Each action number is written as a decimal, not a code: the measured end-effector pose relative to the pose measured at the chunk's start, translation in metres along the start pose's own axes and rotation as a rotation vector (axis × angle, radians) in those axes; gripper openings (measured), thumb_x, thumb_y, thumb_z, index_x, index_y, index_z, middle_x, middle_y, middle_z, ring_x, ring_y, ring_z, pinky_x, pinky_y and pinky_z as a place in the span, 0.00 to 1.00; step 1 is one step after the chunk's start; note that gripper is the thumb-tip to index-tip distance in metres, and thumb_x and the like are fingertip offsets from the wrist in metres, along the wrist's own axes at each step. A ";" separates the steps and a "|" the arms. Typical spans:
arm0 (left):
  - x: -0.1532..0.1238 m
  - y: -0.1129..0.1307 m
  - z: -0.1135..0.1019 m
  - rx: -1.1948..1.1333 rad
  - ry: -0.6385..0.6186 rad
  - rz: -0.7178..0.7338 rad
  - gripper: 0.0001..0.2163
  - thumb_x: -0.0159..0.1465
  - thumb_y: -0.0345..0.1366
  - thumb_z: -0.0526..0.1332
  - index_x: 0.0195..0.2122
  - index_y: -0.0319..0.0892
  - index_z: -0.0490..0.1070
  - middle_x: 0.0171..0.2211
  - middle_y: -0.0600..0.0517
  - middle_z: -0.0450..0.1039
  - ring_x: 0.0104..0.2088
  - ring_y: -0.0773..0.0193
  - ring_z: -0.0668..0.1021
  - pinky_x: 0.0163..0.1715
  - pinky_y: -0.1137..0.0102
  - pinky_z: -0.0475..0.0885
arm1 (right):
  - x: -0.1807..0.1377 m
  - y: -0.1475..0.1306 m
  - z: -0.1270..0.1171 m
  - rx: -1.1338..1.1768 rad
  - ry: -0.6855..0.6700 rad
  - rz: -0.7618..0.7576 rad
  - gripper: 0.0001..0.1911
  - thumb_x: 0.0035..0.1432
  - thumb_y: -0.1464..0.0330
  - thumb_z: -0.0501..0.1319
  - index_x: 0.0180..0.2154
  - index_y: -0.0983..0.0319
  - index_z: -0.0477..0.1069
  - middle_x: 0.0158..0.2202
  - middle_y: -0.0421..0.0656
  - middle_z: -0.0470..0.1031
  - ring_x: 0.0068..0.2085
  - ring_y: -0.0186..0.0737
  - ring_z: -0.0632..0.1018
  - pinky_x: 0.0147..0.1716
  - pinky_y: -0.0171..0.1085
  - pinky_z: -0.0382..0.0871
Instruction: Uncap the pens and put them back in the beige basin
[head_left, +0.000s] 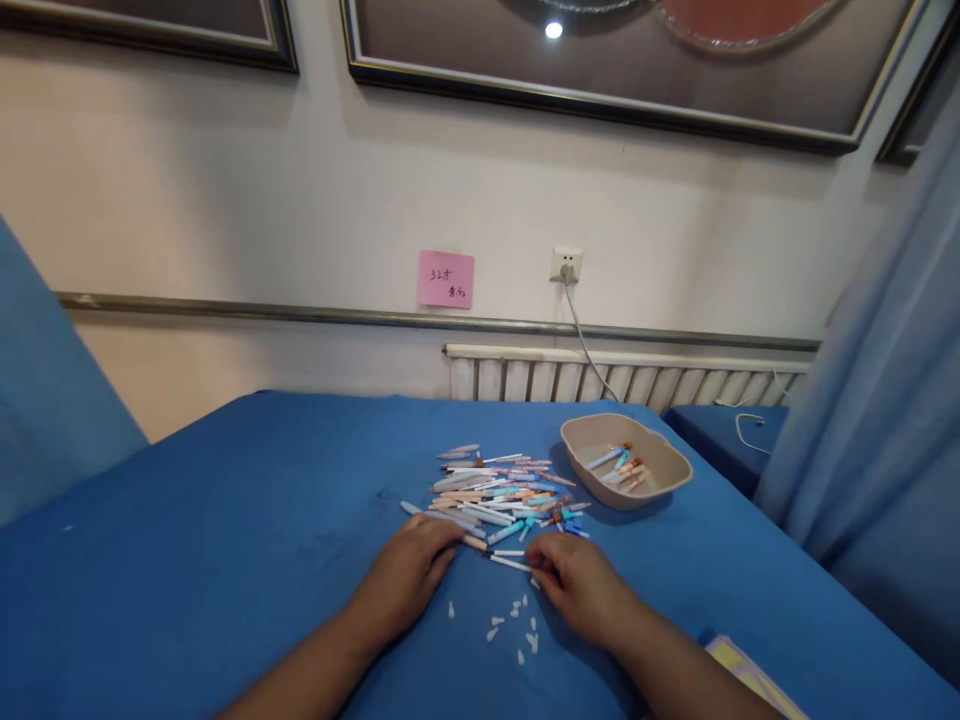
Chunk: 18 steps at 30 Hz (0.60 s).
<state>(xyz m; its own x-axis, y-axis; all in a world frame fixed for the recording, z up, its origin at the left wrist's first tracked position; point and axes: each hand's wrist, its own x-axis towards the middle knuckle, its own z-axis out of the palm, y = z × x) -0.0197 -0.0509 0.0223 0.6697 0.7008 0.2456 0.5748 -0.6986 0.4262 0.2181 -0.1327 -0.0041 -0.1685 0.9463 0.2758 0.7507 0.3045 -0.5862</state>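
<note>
Blue cloth covers the tabletop (225, 520) in front of me, which runs back to a pale wall with a pink note (445, 279), a wall socket (565, 264) with a cable plugged in, and a white radiator (622, 378) below them. A blue curtain (885, 420) hangs along the right side.

Near the middle of the cloth lies a pile of tubes (502, 495), thin and mixed in colour: white, blue, peach. Just to the right of it, apart from it, stands a beige tray (664, 452) with a few tubes in it (622, 465).

My left grip (409, 575) rests palm down on the cloth at the near edge of the pile. Its fingers lie flat and close together, the tips touching the nearest tubes, closed on nothing I can see.

My right grip (577, 580) sits on the cloth just right of that. Its fingers are curled and pinch the end of a thin white stick (510, 562), which lies flat and points left towards the other grip.

Between my two wrists, small white caps (514, 610) are scattered loose on the cloth.

At the near right corner, a yellow-edged flat thing (750, 670) shows only in part.
</note>
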 end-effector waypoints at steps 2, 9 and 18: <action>-0.001 0.001 0.001 0.030 -0.016 0.013 0.12 0.63 0.30 0.53 0.44 0.48 0.71 0.44 0.52 0.73 0.45 0.57 0.70 0.48 0.64 0.62 | -0.001 -0.001 0.000 -0.041 -0.029 0.008 0.08 0.54 0.74 0.56 0.37 0.60 0.70 0.34 0.41 0.74 0.35 0.37 0.73 0.36 0.32 0.61; -0.005 0.005 0.002 0.129 -0.041 -0.016 0.12 0.62 0.30 0.55 0.45 0.48 0.69 0.42 0.50 0.70 0.44 0.57 0.69 0.46 0.63 0.64 | -0.004 -0.010 0.000 -0.140 -0.121 -0.042 0.07 0.56 0.74 0.55 0.36 0.59 0.68 0.35 0.41 0.73 0.38 0.37 0.72 0.37 0.32 0.60; -0.006 0.006 0.002 0.063 -0.029 -0.048 0.08 0.58 0.27 0.57 0.37 0.44 0.69 0.38 0.51 0.71 0.41 0.57 0.69 0.41 0.67 0.64 | -0.006 -0.012 -0.001 -0.178 -0.161 0.067 0.06 0.55 0.72 0.57 0.36 0.60 0.69 0.35 0.42 0.73 0.38 0.39 0.72 0.37 0.32 0.61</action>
<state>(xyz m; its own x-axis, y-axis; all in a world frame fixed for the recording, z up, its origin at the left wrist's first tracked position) -0.0193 -0.0598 0.0214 0.6532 0.7301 0.2006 0.6347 -0.6725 0.3807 0.2106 -0.1422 0.0016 -0.2031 0.9732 0.1075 0.8620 0.2298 -0.4519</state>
